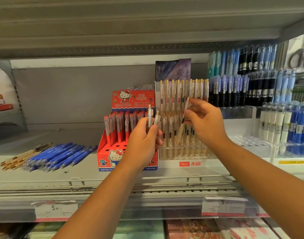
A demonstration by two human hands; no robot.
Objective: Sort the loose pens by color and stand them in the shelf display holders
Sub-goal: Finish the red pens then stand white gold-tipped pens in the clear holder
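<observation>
My left hand (144, 140) grips a couple of clear pens with gold clips (152, 117), upright, in front of the red Hello Kitty holder (106, 152). My right hand (205, 122) pinches one clear gold-clip pen (181, 125), tilted, tip down over the front rows of the clear tiered holder (185, 152), which has several such pens standing in it. Loose blue pens (61, 156) and loose clear gold-clip pens (18, 160) lie in a pile on the shelf at the left. The red holder has several red pens (120, 126) in its back rows and open holes in front.
To the right stand tiered displays of blue, black and white pens (268, 94). A low wire rail (130, 184) runs along the shelf front, with price tags (55, 210) below. The shelf above (130, 31) hangs low overhead. Red boxes (1, 103) sit at the far left.
</observation>
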